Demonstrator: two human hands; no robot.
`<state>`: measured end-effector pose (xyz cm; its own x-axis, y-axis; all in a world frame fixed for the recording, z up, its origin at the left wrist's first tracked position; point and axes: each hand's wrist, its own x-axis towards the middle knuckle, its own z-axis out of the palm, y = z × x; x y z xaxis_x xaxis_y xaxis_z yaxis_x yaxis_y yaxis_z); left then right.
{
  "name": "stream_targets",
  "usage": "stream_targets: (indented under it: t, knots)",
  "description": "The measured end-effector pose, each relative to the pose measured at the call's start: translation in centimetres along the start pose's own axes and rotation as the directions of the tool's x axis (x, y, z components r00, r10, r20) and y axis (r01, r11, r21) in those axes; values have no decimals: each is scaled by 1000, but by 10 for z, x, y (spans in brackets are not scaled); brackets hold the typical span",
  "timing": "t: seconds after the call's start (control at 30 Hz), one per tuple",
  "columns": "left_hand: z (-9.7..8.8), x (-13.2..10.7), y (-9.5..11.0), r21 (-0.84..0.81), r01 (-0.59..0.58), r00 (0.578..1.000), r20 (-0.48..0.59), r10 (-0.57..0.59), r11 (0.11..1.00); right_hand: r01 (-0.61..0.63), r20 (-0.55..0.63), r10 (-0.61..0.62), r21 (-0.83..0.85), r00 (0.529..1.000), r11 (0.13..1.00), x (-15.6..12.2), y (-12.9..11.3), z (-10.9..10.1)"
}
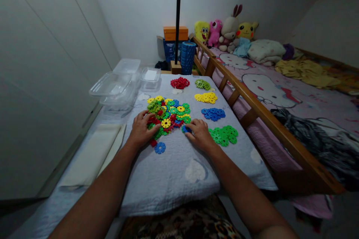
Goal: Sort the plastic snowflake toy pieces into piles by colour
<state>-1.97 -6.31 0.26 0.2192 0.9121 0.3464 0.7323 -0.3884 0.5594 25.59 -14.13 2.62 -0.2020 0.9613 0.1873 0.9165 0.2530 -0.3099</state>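
I have my left hand point(142, 129) at the left edge of the mixed pile point(166, 123), fingers spread apart over its pieces. At the pile's right edge, my right hand point(198, 133) touches a blue disc point(184, 129); I can't tell whether those fingers are clamped. Right of the pile lies a green heap point(224, 135).

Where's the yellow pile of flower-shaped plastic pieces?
Head view, right side of the pale cloth: yellow pile lies between the light green plastic pile behind and blue plastic pile in front.
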Motion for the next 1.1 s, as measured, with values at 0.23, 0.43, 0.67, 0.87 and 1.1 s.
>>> stream_targets:
  t: [0.23,0.43,0.67,0.87,1.1]
  knots:
    - [-2,0,0,-12,5,1000,4,-5,1000,-15,-76,14,-16,997,1000,13,15,-17]
    - [-2,0,1,-12,9,1000,0,-9,1000,-224,-137,227,36,964,974,45,81,-59]
    - [-2,0,-2,-15,9,1000,3,-9,1000,-447,-182,472,163,863,880,40,114,-55]
    - [-2,0,-3,-14,6,1000,2,-6,1000,-510,-216,504,30,836,859,35,110,-44]
    - [-5,0,-3,-22,24,1000,9,-24,999,-533,-258,504,-55,825,844,36,109,-43]
